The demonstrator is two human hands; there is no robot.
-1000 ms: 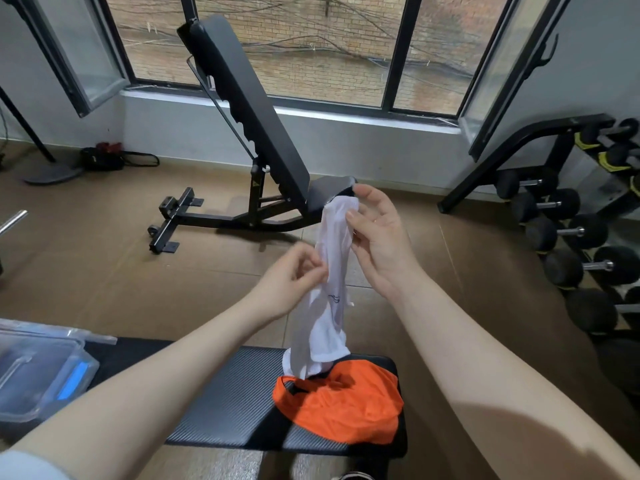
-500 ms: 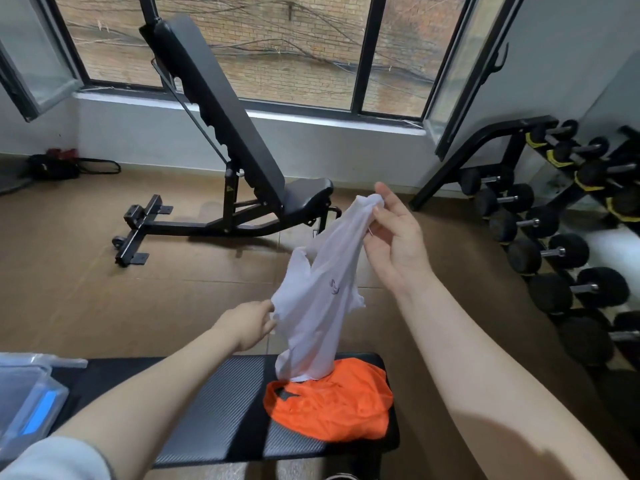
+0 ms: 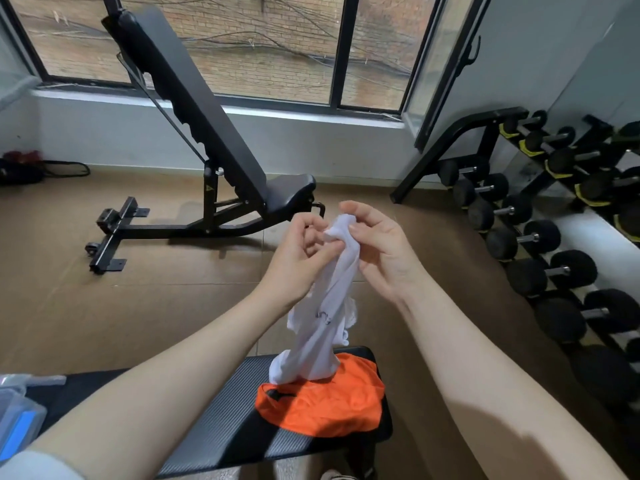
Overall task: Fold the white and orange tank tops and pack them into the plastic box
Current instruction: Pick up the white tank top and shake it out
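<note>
The white tank top [image 3: 323,320] hangs bunched in the air above the flat black bench [image 3: 214,431]. Its lower end rests on the crumpled orange tank top [image 3: 325,400] at the bench's right end. My left hand [image 3: 299,254] pinches the white fabric near its top from the left. My right hand [image 3: 379,244] grips the same top end from the right, fingers curled over it. The clear plastic box [image 3: 17,417], with a blue patch showing, sits at the bench's far left, mostly cut off by the frame edge.
An inclined black workout bench [image 3: 207,140] stands on the brown floor ahead. A rack of black dumbbells [image 3: 540,258] lines the right wall. Windows run along the back wall. A dark bag [image 3: 20,168] lies at the far left by the wall.
My left hand rose from the shirt's lower edge to its top end, beside my right hand. The spread white fabric has collapsed into a narrow hanging bunch.
</note>
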